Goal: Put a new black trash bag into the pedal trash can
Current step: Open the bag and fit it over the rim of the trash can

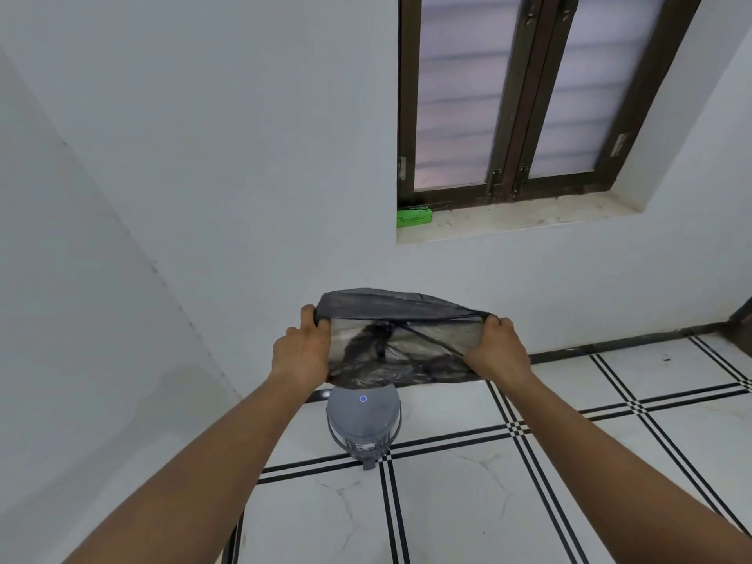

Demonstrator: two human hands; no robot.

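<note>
A thin black trash bag [390, 339] is stretched open in the air between both hands, its mouth facing me. My left hand [303, 348] grips the bag's left edge and my right hand [494, 348] grips its right edge. Below the bag, on the floor against the wall, stands the grey pedal trash can [363, 421]. Its lid is closed and its pedal [369, 466] points toward me. The bag's lower edge overlaps the back of the can's lid in the view.
A green box [414, 216] lies at the left end of the window sill [529, 221]. White walls meet in a corner at the left. The floor [468, 502] is white tile with black stripe lines.
</note>
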